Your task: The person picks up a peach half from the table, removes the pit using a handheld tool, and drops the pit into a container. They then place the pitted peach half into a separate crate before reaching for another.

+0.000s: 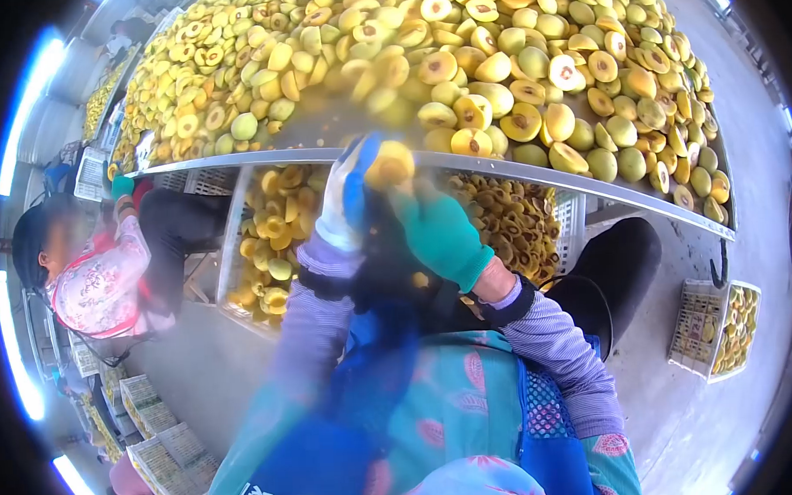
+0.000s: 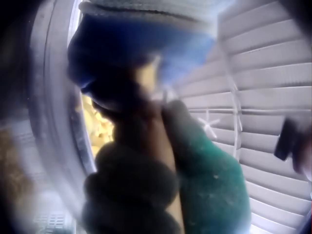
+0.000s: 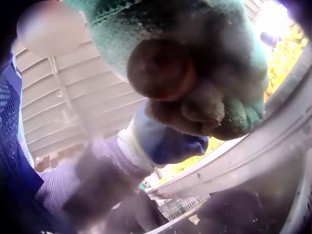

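Observation:
My left hand, in a blue and white glove, grips a yellow fruit half, like an apricot or peach, at the metal edge of the heaped table. Close beside it my right hand, in a green glove, is wrapped round a tool with a wooden handle. The handle's rounded butt sticks out of the fist in the right wrist view. The tool's working end meets the fruit and is blurred, so I cannot tell its shape. Halved fruits with brown centres cover the table above both hands.
Below the table edge stand a crate of yellow fruit pieces and one of brownish pieces. Another person sits at the left. A filled white crate is on the floor at right; stacked crates stand lower left.

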`<state>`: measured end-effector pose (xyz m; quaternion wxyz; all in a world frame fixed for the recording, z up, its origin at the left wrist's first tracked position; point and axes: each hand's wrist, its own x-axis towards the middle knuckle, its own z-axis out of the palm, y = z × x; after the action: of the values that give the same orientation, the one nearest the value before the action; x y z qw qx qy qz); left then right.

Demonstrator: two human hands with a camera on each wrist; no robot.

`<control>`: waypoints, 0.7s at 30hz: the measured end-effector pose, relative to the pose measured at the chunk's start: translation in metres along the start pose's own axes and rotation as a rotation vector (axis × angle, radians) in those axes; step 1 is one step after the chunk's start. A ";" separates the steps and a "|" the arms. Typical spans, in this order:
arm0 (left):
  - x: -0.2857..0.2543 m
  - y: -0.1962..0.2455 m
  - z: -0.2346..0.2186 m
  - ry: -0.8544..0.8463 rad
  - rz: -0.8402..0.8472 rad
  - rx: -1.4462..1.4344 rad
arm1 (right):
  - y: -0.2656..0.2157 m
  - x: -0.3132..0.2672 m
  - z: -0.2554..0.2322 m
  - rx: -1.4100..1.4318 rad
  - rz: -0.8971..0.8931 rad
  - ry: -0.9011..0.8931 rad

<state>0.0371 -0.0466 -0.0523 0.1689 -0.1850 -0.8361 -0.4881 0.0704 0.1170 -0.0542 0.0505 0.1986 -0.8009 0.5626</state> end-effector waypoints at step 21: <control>-0.057 0.011 -0.064 0.062 -0.258 0.416 | -0.013 -0.019 -0.030 2.008 0.797 -0.767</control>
<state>0.0991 -0.1059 -0.0407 0.1654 -0.0228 -0.9297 -0.3284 0.0888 0.1461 -0.0373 -0.5601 0.0400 0.0406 0.8265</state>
